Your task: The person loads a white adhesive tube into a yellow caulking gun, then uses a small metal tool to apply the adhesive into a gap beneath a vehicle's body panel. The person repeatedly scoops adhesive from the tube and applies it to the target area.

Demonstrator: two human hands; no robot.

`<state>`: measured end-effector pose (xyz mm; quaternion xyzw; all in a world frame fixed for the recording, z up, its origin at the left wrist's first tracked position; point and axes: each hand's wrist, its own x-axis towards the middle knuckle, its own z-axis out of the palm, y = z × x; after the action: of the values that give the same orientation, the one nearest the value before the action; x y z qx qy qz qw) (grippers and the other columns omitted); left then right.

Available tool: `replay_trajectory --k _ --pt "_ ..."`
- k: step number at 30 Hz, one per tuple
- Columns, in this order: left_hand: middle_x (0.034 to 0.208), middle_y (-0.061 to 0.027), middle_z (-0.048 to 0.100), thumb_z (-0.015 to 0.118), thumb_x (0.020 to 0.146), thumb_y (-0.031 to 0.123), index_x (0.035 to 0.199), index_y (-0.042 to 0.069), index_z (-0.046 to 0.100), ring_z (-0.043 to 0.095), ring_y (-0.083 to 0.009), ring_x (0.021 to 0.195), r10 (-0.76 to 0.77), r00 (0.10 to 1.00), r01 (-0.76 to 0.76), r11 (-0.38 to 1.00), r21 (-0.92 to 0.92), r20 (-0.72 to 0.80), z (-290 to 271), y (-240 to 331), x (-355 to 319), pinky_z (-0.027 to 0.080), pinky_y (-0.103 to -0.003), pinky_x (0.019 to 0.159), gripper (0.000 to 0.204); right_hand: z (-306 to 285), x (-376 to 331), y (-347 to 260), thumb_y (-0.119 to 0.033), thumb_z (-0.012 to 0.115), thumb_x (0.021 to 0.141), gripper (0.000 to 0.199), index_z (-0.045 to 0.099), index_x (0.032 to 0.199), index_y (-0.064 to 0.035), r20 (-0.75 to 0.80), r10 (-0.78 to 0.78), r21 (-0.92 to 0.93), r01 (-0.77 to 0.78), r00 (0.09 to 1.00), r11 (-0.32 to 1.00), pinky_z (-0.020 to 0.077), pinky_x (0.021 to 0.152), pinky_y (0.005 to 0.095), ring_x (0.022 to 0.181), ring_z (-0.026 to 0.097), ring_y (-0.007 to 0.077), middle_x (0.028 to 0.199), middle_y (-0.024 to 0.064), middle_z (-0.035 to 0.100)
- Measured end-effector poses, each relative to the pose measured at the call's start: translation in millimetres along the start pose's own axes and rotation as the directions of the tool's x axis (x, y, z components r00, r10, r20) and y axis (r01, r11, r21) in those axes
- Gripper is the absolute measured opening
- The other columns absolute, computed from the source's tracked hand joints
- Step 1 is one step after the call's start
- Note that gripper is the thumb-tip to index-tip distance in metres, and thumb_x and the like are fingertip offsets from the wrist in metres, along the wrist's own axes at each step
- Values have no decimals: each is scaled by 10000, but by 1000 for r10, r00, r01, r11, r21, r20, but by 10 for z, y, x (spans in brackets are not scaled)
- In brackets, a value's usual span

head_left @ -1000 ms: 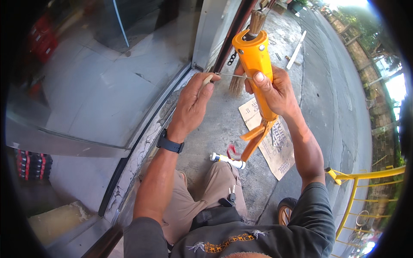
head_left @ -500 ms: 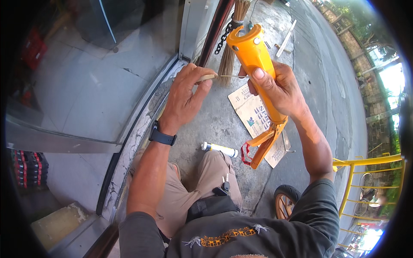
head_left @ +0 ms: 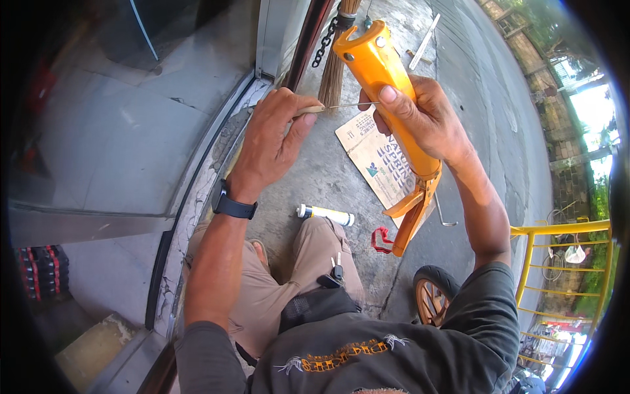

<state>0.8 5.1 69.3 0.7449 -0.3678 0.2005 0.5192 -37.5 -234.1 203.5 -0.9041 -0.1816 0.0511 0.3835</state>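
Note:
My right hand (head_left: 426, 118) is wrapped around the yellow-orange barrel of a caulking gun (head_left: 387, 72), its thumb lying along the side. The gun slants, with its open cradle end up and its trigger and handle toward me; a bent metal rod end (head_left: 447, 215) shows near the handle. Pinched in my left hand (head_left: 269, 134) is a slim tool with a tan handle (head_left: 311, 109) and a thin metal shaft. That shaft reaches across to the fingers of my right hand beside the barrel; its tip is hidden. A white sealant cartridge (head_left: 331, 215) lies by my knee.
Printed flattened cardboard (head_left: 357, 141) and a red looped strip (head_left: 380, 240) are beyond my knees. A broom (head_left: 331, 75) and black chain (head_left: 321, 49) hang by the door frame at left. A wheel (head_left: 433, 292) and yellow railing (head_left: 564, 228) stand at right.
Both hands have shifted slightly left and up in view with the caulking gun and slim tool. The thin shaft now tilts a little upward toward the gun. Both grips stay the same.

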Motion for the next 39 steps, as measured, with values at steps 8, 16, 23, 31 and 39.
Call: replay_trajectory --k 8,16,23,31,39 --pt "927 -80 585 571 1039 220 1093 47 655 564 -242 875 -23 1000 23 999 -38 9 108 76 -41 456 -344 799 199 54 -115 44 -617 538 1011 637 695 1037 0 -13 67 5 -67 998 998 468 581 241 609 593 79 678 16 617" --pt "935 -63 607 659 968 196 1119 109 688 585 -270 880 -5 1000 5 1000 -19 -2 165 108 -85 410 -401 759 177 217 -109 134 -568 576 1013 599 700 1011 18 -36 45 34 -44 998 998 457 533 294 568 573 102 636 18 590" --pt "971 -68 634 674 960 222 1099 103 681 608 -281 926 -9 1000 9 1000 6 -12 251 179 -35 432 -411 784 183 465 -73 210 -518 574 1029 556 678 1057 27 -77 33 8 -32 996 999 473 559 324 583 577 123 631 37 577" --pt "968 -133 651 627 993 172 1104 28 654 636 -326 902 -60 984 66 997 -29 168 206 -57 -114 491 -408 805 184 333 -159 220 -545 571 1024 595 686 1070 38 -62 89 -48 -92 994 995 474 557 318 597 586 123 647 39 586" --pt "978 -118 667 612 1018 218 1113 38 685 648 -303 919 -165 954 153 986 66 250 132 -335 -194 507 -392 846 216 86 -487 232 -493 563 1045 538 691 1060 29 -182 145 34 -141 973 989 461 563 294 604 571 103 650 21 588"
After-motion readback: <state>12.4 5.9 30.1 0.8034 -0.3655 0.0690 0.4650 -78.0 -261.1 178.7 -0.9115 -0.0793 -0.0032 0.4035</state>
